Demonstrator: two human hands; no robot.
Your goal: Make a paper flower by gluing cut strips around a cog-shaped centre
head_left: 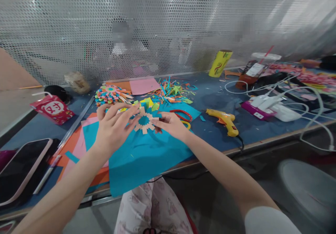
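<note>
A pale peach paper ring (144, 127) with a fringe of square tabs is held up between my two hands. My left hand (114, 125) pinches its left side. On the opposite side, the thumb and fingers of my right hand (172, 124) close on the rim. Yellow and green folded paper pieces (150, 103) show just behind the ring. Under my hands spreads a large blue paper sheet (152, 160). Scissors with a red handle loop (181, 112) and a yellow one lie beside my right hand.
Paper scraps (172, 92) and a multicoloured paper flower (111, 94) sit at the back. A yellow glue gun (223, 120) lies to the right, near a power strip (258, 109) with cables. A phone (23, 169), a pen (47, 174) and a red drink pouch (54, 109) are left.
</note>
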